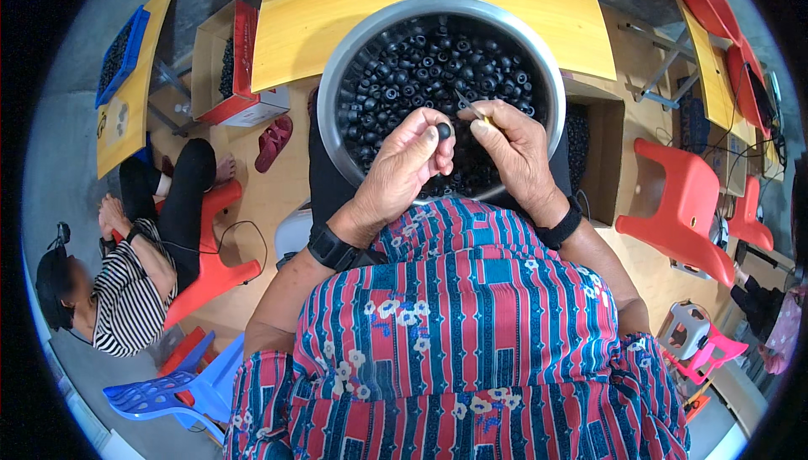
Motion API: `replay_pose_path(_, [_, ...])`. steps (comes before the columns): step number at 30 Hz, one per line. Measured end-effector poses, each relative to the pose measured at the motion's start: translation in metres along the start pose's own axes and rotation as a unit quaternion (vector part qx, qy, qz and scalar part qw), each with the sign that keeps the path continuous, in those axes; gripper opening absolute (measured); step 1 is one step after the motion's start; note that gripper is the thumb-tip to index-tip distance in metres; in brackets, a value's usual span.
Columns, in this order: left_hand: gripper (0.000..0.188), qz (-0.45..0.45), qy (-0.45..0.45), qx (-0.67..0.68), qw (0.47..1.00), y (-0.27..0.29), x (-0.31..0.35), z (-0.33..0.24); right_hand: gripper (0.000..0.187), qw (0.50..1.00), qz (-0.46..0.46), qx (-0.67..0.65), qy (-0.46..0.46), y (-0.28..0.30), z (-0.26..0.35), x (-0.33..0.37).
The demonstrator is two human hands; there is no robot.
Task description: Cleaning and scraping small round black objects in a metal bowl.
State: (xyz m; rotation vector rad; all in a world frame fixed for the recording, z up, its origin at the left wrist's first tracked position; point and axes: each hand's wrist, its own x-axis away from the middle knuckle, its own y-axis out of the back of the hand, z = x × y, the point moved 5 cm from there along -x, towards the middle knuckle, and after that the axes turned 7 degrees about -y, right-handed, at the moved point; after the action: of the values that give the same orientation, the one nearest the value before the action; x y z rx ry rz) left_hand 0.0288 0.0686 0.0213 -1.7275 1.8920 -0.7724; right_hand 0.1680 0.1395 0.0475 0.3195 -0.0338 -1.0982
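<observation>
A wide metal bowl (330, 115) is before me, full of small black round parts (404, 81), several with a hole in the end. Over its near half, my left hand (408, 157) pinches one small black rubber-like part (443, 130) between thumb and fingers. Close by on the right, my right hand (518, 147) is closed on a small thin metal tool (470, 106). The tool's narrow tip points up and left over the bowl, clear of the pinched part. My fingers hide its other end, so its exact kind cannot be told.
Beyond the bowl is a yellow table (303, 22). Cardboard boxes (602, 157) flank it. Red stools (673, 199) stand at right. On the left, a person in a striped top (135, 300) sits near another table with a blue tray (123, 56). A red slipper (273, 142) lies on the floor.
</observation>
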Motion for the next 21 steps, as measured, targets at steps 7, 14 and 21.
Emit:
replay_pose_path(7, [0.023, -0.009, -0.008, 0.035, 0.999, 0.012, 0.0, 0.009, 0.031, 0.994, 0.027, 0.089, 0.048, -0.009, 0.021, 0.003])
replay_pose_path(14, [0.023, -0.009, -0.008, 0.109, 0.994, 0.015, 0.0, 0.013, 0.042, 0.973, 0.031, 0.197, 0.114, -0.013, 0.026, 0.01])
replay_pose_path(21, [0.017, -0.04, 0.006, 0.142, 0.989, 0.019, -0.001, 0.018, 0.044, 0.974, 0.031, 0.19, 0.115, -0.013, 0.025, 0.014])
